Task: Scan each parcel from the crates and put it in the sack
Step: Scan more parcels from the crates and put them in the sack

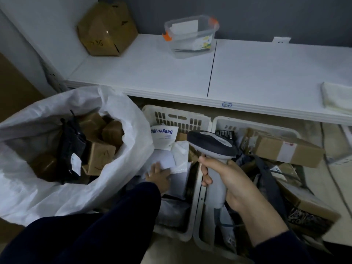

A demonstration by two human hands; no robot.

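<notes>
White soft plastic parcel [166, 161] is pressed by straight fingers of the left hand [158, 175] inside the left white slatted crate [171, 112], beside the white woven sack [38, 187]. A grey scanner [213, 147] is gripped by the right hand [224, 180].

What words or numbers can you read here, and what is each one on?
"Deegeo", upside down, on the white pouch in the left crate.
Handwriting on the cardboard box on the shelf: perhaps "36", unclear.
Blue sticker on the shelf edge: too small to read.
Other labels: blurred.
</notes>
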